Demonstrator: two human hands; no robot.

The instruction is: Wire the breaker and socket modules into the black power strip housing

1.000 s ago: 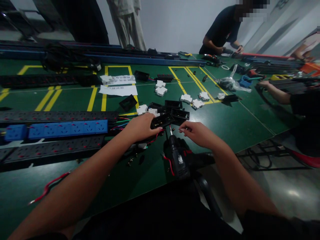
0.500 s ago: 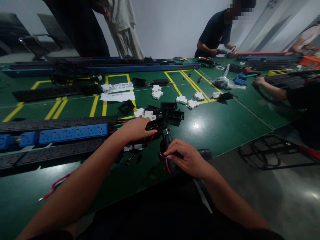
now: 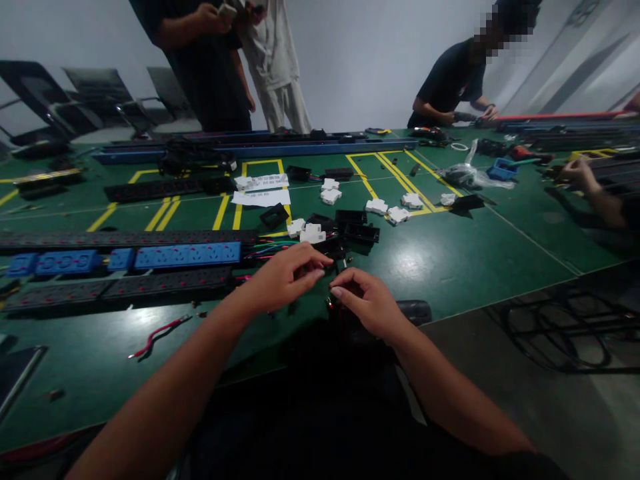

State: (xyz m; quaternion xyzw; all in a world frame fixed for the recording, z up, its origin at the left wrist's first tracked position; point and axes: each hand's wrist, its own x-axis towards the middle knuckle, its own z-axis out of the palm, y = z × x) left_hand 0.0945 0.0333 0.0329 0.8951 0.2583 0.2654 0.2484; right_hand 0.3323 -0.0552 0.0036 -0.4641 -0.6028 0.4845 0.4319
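Observation:
My left hand [image 3: 295, 272] hovers near the black housings, its thumb and fingers curved with a gap between them and nothing visible in it. Close to its right, my right hand [image 3: 367, 300] has thumb and fingertips pinched together over small metal ends at the fingertips; what it grips is too small to name. A dark power screwdriver [image 3: 414, 311] lies beneath and behind my right hand, mostly hidden by it. Beyond the hands sit black plastic housings [image 3: 361, 233] and white breaker modules [image 3: 313, 233]. Coloured wires [image 3: 270, 245] run out of the socket strips.
At the left lie a blue socket strip [image 3: 187, 255], black socket strips [image 3: 170, 285] and a red wire [image 3: 155, 339]. White paper labels [image 3: 261, 197] lie ahead on the green table [image 3: 480, 247]. People stand across the table; another person's hand [image 3: 580, 175] is at the right.
My left hand has come off the black housing and its fingers have parted. My right hand stays pinched near the screwdriver. The camera view has shifted left, showing more of the table.

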